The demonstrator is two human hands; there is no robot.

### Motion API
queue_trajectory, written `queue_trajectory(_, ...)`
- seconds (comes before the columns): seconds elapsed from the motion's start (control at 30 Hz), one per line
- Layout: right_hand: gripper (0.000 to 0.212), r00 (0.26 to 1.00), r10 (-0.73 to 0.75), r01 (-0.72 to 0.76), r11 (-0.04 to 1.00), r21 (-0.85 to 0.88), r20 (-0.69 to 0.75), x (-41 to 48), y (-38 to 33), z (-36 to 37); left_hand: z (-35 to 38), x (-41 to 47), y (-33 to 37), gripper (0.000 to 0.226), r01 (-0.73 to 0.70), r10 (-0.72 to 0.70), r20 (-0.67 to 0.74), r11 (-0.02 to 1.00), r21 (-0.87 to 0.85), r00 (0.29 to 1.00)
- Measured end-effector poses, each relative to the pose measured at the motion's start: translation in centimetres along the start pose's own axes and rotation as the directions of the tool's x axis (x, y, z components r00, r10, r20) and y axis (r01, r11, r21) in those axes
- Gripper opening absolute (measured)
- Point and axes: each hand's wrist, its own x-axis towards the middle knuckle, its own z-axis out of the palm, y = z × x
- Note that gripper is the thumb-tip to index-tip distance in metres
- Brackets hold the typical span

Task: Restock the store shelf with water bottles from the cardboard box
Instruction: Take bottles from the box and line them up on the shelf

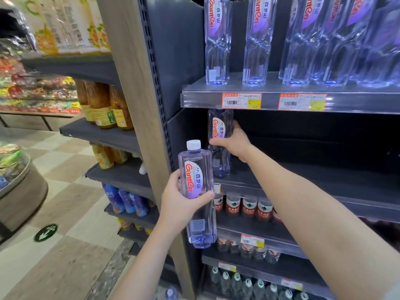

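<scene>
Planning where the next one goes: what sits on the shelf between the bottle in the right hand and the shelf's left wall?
Nothing: in the head view, that stretch of shelf is bare.

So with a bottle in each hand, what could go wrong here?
The right hand is setting its bottle near the shelf's front edge, where it might tip off. The left hand holds its bottle mid-body in the air; it could knock the first when placed.
</scene>
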Motion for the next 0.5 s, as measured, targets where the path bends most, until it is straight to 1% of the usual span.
queue_trajectory(0.07, 0.091, 1.0, -0.015, 0.015, 1.0, -0.007, -0.019, 0.5, 0.2, 0.2, 0.0, 0.2, -0.3, 0.088, -0.024, 0.024, 0.0, 1.0, 0.0, 1.0)
queue_trajectory(0.2, 0.087, 0.998, -0.032, 0.032, 0.999, 0.002, -0.059, 1.4, 0.4, 0.1, -0.3, 0.9, -0.6, 0.093, -0.064, 0.064, 0.012, 0.998, -0.007, 0.998)
queue_trajectory(0.37, 0.088, 0.997, -0.049, 0.048, 0.999, -0.01, -0.063, 3.6, 1.5, 0.1, 0.2, 1.9, -1.1, 0.084, -0.113, 0.114, 0.006, 0.993, -0.015, 0.994)
queue_trajectory(0.5, 0.094, 0.987, -0.088, 0.087, 0.996, -0.011, -0.132, 5.0, 2.6, 0.9, 1.0, 2.4, -1.5, 0.076, -0.141, 0.14, -0.02, 0.988, -0.067, 0.99)
